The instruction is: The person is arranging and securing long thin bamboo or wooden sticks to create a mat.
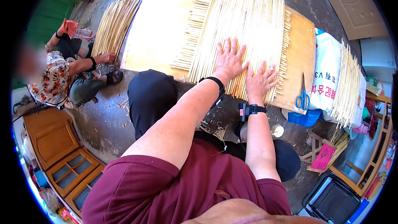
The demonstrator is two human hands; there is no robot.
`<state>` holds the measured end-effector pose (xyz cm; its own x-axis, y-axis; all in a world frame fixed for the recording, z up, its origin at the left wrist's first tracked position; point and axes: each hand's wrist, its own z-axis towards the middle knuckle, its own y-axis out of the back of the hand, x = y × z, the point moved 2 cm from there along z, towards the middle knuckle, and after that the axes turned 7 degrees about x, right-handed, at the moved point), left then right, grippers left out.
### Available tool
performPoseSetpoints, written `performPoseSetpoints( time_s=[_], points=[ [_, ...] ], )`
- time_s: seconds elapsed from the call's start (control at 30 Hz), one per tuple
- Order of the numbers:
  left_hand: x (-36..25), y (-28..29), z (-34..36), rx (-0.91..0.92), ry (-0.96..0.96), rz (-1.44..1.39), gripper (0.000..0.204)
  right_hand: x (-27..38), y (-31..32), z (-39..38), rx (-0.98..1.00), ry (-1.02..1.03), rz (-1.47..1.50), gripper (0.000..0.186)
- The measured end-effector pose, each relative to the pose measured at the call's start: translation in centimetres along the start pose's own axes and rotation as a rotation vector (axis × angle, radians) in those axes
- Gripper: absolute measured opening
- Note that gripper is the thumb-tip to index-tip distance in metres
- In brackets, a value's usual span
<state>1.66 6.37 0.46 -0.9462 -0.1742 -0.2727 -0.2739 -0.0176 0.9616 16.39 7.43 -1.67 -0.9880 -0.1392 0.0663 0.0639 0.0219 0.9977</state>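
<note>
A broad layer of pale, straw-like stalks (244, 16) lies side by side, lengthwise away from me, on a wooden board (161, 20). More stalk ends stick out from under its left and right edges. My left hand (229, 61) rests flat on the stalks near their front end, fingers spread. To its right, closer to the near ends, my right hand (260, 84) also lies flat with fingers apart. Neither hand grips anything. Scissors (303, 97) with blue handles lie at the board's right front edge.
Left of the board, a person (62, 72) sits with one hand at a bundle of stalks (116, 25). On the right, another stalk bundle (347, 85) lies on a white sack (326, 66). A pink-strung wooden stool (322, 157) and black case (331, 199) are at lower right.
</note>
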Motion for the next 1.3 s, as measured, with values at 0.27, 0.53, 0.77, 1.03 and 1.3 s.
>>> performPoseSetpoints(
  time_s=[0.27,0.53,0.77,1.03,1.3],
  points=[
    [0.16,0.18,0.12,0.008,-0.003,-0.008,0.068,0.24,0.13,0.17,0.03,-0.026,-0.039,0.075],
    [0.18,0.19,-0.04,0.09,0.015,0.012,0.071,0.08,-0.18,-0.15,-0.003,-0.006,-0.039,0.074],
    [0.16,0.0,0.05,0.024,-0.003,-0.023,0.069,0.01,0.06,0.03,0.037,-0.009,-0.016,0.075],
    [0.29,-0.42,0.22,0.044,0.01,-0.019,0.071,-0.01,-0.27,0.18,0.059,-0.014,0.022,0.078],
    [0.02,-0.61,0.58,0.031,0.0,-0.031,0.071,-0.35,-0.44,0.47,0.023,-0.015,-0.015,0.077]
  ],
)
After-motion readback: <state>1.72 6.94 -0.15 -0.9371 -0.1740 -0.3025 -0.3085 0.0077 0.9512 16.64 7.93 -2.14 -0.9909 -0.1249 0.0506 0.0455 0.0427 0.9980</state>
